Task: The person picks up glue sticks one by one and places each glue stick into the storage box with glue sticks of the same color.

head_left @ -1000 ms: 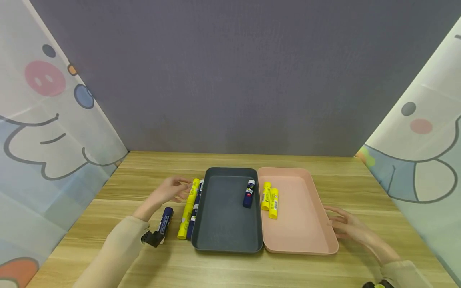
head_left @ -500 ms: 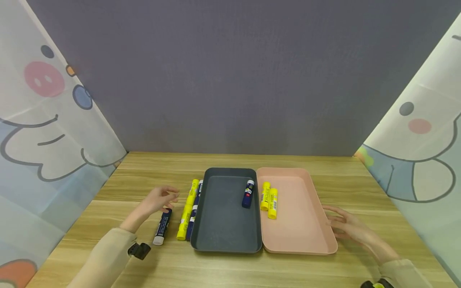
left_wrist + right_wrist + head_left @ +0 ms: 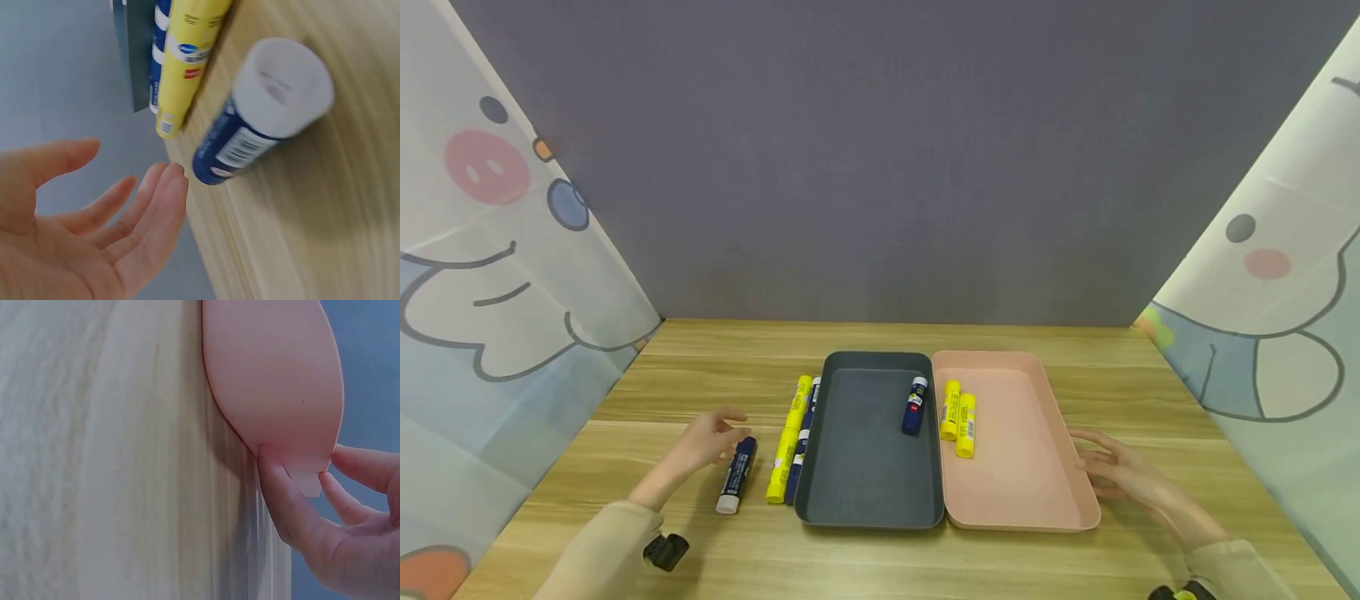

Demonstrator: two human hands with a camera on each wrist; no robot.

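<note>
My left hand (image 3: 700, 442) hovers with loosely spread fingers and holds nothing. Nearest to it lies a navy glue stick (image 3: 737, 475) with a white cap; in the left wrist view the fingertips stop just short of this glue stick (image 3: 244, 140). A row of yellow glue sticks (image 3: 782, 464) lies to its right, beside navy ones (image 3: 795, 475) along the dark grey tray (image 3: 868, 492). That tray holds one navy glue stick (image 3: 913, 408). Two yellow glue sticks (image 3: 966, 426) lie in the pink tray (image 3: 1022, 475). My right hand (image 3: 1123, 473) touches the pink tray's right side with extended fingers.
The two trays stand side by side on the wooden table (image 3: 880, 567). A grey panel (image 3: 880, 167) rises behind the table. Cartoon-print cloths (image 3: 512, 333) hang at the left and right sides.
My left hand has moved left and toward me, away from the yellow row, to just beside the lone navy glue stick. The right hand stays at the pink tray.
</note>
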